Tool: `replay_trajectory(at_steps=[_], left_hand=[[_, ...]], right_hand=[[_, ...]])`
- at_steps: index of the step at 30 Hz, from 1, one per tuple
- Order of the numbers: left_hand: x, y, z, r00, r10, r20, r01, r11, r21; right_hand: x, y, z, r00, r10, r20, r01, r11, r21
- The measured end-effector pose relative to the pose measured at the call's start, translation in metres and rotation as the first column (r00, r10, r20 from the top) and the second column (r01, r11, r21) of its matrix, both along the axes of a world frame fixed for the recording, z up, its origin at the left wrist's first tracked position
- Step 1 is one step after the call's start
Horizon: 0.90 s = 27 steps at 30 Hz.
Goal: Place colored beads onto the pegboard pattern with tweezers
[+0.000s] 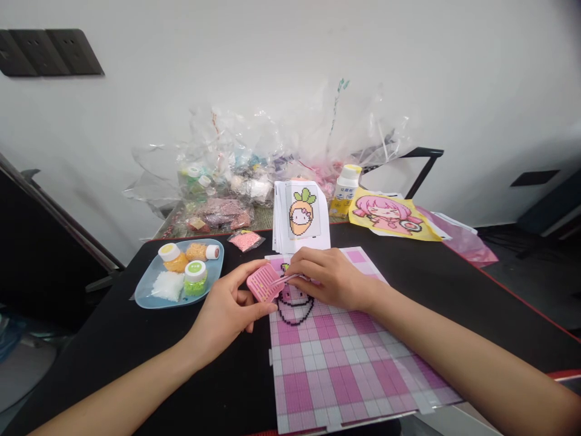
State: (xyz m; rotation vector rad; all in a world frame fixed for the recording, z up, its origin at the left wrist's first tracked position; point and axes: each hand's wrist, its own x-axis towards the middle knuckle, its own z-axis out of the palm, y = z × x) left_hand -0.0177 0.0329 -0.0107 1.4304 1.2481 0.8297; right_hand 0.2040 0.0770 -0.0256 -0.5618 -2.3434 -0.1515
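My left hand grips a small pink slotted bead tray by its edges, tilted above the board. A few yellowish beads show in its slots. In my right hand is a pair of tweezers, pinched between thumb and fingers, with the tips over the tray. Whether a bead sits in the tips is too small to tell. Beneath both hands lies a pink and white checked pegboard. On it, black beads form a rounded outline, with some green at its top, partly covered by my right hand.
Left of the board, a blue plate carries bead jars and a bag of white beads. Behind stand a carrot-character pattern card, a yellow-white bottle, a pink-haired bead picture, a pink bead bag and clear plastic bags.
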Motion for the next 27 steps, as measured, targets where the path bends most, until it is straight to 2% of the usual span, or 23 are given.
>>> replay_trajectory(at_steps=[27], left_hand=[[-0.0004,0.0005,-0.0014,1.000,-0.010,-0.023,0.010,1.000,-0.001]], right_hand=[[-0.0010,0.0005,-0.0016,1.000,0.018,-0.011,-0.018,1.000,-0.011]])
